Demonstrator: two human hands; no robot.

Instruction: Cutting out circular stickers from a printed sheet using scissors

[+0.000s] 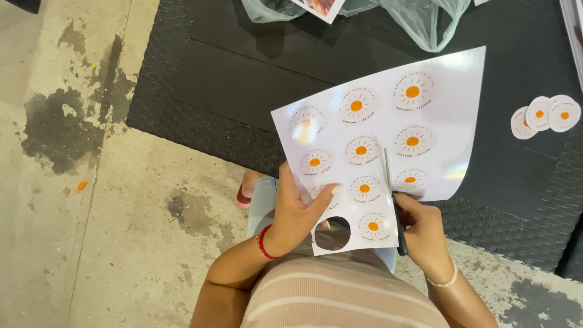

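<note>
My left hand (297, 212) grips the lower left edge of a glossy white sheet (449, 133) printed with several round orange sun designs. One round hole (332, 233) is cut out near the sheet's bottom corner. In my right hand (422, 228) are scissors (388, 182), whose blades reach up into the sheet between two columns of the designs. The sheet is held above my lap, partly over the black table (243, 79).
Three cut-out round stickers (543, 114) lie overlapping on the table at the right. A clear plastic bag (425, 18) and a printed card (319, 7) sit at the table's far edge. Stained concrete floor (73, 182) lies to the left. A foot in a pink sandal (246, 191) shows below the sheet.
</note>
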